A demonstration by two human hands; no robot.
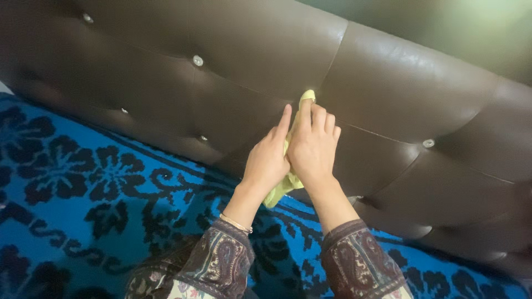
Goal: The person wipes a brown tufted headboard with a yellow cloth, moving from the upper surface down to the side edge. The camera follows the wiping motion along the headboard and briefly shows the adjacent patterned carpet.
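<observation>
Both hands press a pale yellow cloth [302, 101] against the dark brown tufted headboard [388, 83], and the grip of each is closed on it: the right hand [313, 147] has its fingers folded over the top of the cloth, whose tip pokes out above them, while the left hand [267, 160] lies just beside, pinning the cloth from the side, forefinger stretched up along the leather. The loose tail of the cloth hangs out below the palms, near the wrists. The cloth sits right on a seam between two padded panels, so wiping well here probably calls for firm fingertip pressure along the crease and around the metal studs [198, 60], where dust would gather. Below lies a blue bedcover with black floral patterning [83, 182]. No containers are in view.
</observation>
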